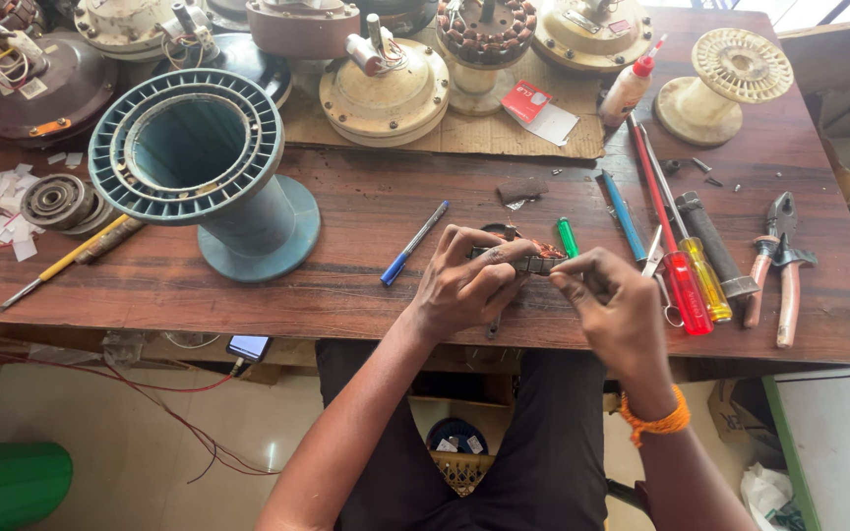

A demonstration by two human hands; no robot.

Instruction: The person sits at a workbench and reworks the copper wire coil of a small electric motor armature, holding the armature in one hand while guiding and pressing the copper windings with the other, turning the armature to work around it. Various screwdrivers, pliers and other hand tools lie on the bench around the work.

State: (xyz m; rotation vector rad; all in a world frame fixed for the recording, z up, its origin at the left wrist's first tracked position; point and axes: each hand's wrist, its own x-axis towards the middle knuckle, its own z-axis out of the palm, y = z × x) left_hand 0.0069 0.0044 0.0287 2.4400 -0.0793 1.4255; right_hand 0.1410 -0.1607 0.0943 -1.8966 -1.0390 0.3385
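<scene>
Both hands work at the near edge of the counter (366, 211), about mid-length. Left hand (464, 290) has its grip closed around a small metal part w/ copper-coloured winding (533, 258), fingers curled over its left end; right hand (614, 310) pinches the same part's right end btwn thumb & fingertips, so both grips are tight on it. Part is held just above the wood, barely off the surface; details of it are too small to tell. An orange band (655, 421) sits on the right wrist. A green marker (568, 237) lies just behind the part, a blue pen (415, 243) to its left, a blue-handled tool (624, 216) to its right. Further right: red screwdriver (676, 270), yellow screwdriver (702, 275), a black-handled tool (715, 246), then pliers (779, 261) near the right edge. Big teal spool (204, 167) stands on the left half of the counter, w/ a yellow-handled tool (66, 264) and scraps of white paper (7, 211) near the left edge. Along the far edge, on cardboard (464, 133), sit several fan motor housings (386, 88), a glue bottle (632, 87) and a cream spool (725, 84) toward the far right corner.
</scene>
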